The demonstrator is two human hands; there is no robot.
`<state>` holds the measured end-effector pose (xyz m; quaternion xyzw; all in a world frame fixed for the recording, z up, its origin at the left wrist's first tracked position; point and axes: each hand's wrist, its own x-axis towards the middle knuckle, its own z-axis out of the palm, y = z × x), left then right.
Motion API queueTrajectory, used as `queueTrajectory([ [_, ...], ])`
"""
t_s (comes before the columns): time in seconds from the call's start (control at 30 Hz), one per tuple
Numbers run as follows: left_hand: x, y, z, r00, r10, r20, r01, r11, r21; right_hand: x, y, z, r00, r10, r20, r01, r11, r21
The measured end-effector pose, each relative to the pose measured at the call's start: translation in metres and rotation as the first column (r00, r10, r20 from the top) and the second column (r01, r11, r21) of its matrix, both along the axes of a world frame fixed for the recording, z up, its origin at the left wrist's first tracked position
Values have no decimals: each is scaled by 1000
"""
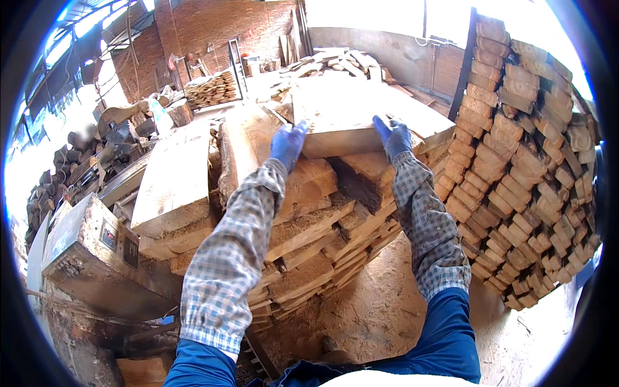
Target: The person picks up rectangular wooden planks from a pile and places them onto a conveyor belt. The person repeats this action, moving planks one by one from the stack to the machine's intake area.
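Observation:
A thick, pale wooden plank (pixel 351 113) lies on top of a stack of rough-sawn boards (pixel 316 226) in front of me, its sawn end facing me. My left hand (pixel 289 143), in a blue glove, grips the near left corner of this plank. Farther right along the same end, my right hand (pixel 394 137), also gloved in blue, has its thumb over the top edge and its other fingers partly hidden. Both arms reach forward in checked sleeve covers. Between my forearms, a dark, bark-edged piece (pixel 356 184) shows below the plank. Another thick plank (pixel 174 177) rests on the left.
A worn metal box (pixel 97 251) with small panels stands at the lower left. Stacked boards (pixel 516 168) rise high on the right, ends facing me. Sawdust covers the floor (pixel 380 297). Cut wood (pixel 342 61) is heaped farther back, before a brick wall (pixel 219 26).

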<state>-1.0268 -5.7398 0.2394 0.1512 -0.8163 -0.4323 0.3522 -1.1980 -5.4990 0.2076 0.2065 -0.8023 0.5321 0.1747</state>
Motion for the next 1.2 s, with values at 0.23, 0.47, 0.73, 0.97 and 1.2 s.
queueTrajectory([
  [0.23, 100, 4, -26, 994, -90, 57, 102, 958, -268, 139, 67, 10, 960, 268, 74, -276, 953, 124],
  [0.47, 270, 132, -1, 953, -296, 66, 255, 900, 354, 123, 147, -22, 595, 665, 451, -402, 733, -549],
  [0.73, 291, 168, -58, 904, -323, -281, 423, 571, 704, 145, 115, -29, 703, 636, 318, -590, 771, -238],
  [0.97, 319, 185, -114, 926, -300, -231, 363, 528, 768, 179, 162, -118, 425, 775, 467, -539, 631, -557],
  [1.2, 380, 153, -140, 985, -171, 7, 136, 807, 575, 304, 143, -267, 86, 797, 598, -378, 581, -721],
])
